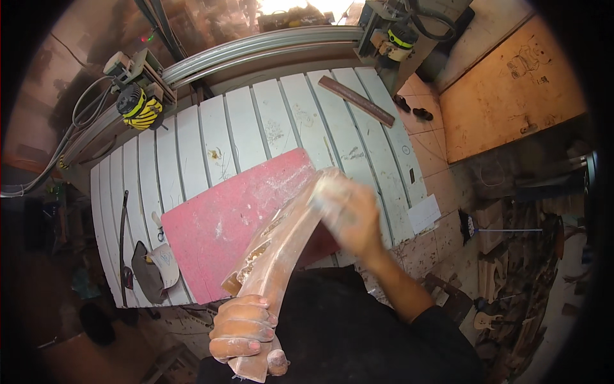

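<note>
My left hand is wrapped round the lower end of a long, curved wooden piece, which is coated in pale dust and slopes up and away to the right. Rough, broken-looking carved gaps show along its left edge. At the far upper end, my right hand is curled over the wood and blurred by motion. Something whitish lies under its fingers, too smeared to name. Beneath the wood is a pink-red board streaked with white dust.
The board lies on a white slatted table. A brown wooden strip rests at its far right. Two machine heads hang on a metal rail behind. A grey cap-like thing, papers and a thin dark strip lie near the edges.
</note>
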A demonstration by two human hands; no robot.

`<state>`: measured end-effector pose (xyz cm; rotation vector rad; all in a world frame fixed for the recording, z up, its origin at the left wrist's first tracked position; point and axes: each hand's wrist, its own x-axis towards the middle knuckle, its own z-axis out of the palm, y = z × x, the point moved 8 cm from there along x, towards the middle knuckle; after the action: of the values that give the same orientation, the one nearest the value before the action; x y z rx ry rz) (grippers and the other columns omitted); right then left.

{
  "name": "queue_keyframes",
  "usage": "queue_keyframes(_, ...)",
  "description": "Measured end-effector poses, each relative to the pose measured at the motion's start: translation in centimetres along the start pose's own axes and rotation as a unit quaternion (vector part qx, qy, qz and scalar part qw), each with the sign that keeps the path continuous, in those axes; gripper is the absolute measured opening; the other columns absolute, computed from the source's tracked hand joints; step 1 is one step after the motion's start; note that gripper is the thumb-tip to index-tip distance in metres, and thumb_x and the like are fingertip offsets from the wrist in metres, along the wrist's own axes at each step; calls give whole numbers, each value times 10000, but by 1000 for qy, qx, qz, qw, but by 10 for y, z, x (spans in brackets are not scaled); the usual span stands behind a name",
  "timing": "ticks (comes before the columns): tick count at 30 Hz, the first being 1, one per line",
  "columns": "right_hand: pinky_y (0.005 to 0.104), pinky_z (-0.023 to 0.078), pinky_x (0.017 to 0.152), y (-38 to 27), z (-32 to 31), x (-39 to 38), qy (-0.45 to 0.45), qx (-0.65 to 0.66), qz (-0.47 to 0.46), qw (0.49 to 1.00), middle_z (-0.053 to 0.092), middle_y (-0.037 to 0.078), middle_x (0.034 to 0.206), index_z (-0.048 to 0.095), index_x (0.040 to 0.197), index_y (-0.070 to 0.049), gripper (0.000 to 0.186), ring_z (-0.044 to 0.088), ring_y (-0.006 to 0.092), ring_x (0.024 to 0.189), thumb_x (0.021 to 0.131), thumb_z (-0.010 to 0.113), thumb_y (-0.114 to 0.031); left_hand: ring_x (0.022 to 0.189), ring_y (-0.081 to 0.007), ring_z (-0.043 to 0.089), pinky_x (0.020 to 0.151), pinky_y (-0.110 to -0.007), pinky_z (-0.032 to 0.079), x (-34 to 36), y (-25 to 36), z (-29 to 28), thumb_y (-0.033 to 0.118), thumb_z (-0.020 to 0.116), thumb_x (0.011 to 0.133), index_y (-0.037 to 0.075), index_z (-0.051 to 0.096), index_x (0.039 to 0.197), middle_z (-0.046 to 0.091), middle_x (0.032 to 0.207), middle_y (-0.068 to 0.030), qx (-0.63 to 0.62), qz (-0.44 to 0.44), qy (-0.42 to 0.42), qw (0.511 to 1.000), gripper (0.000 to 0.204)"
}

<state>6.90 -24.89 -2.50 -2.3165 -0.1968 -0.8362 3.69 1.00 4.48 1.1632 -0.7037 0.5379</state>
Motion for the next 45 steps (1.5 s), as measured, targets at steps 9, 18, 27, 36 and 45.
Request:
queue_keyframes(9,413,490,1026,-3,2,1,-36,22,89,995,744,117,1170,797,1139,-74,281,669,306,1110,869,819,-147,664,-226,684,778,-465,628,0,-1,-3,178,834,722,105,554,1022,652,746,-55,-14,15,-10,1000,416)
queue_keyframes(18,434,494,1031,-5,4,-4,-33,-57,-49,997,739,141,1244,796,1156,-58,334,653,298,1191,830,843,-113,652,-225,685,752,-478,631,0,1,0,183,834,724,103,562,1016,650,743,-55,-8,26,0,1000,407)
queue_keyframes(27,412,481,1011,4,-2,-4,-32,-3,96,995,752,106,1199,786,1145,-70,266,667,289,1155,892,795,-153,629,-213,666,744,-459,632,0,1,1,180,823,726,108,557,1003,624,715,-37,-9,17,-10,1000,391)
queue_keyframes(36,424,454,1041,-9,5,-8,-58,-59,-39,996,742,108,1236,804,1133,-116,267,650,280,1181,872,809,-168,638,-211,667,757,-467,633,1,3,2,192,842,727,105,562,1011,624,722,-34,-1,16,-31,999,408)
queue_keyframes(45,425,483,986,9,1,-3,-14,-39,95,995,754,126,1154,793,1109,-67,278,669,295,1042,849,817,-162,647,-225,675,766,-476,636,2,-1,0,191,846,727,103,565,1011,625,724,-41,-22,24,-15,999,409)
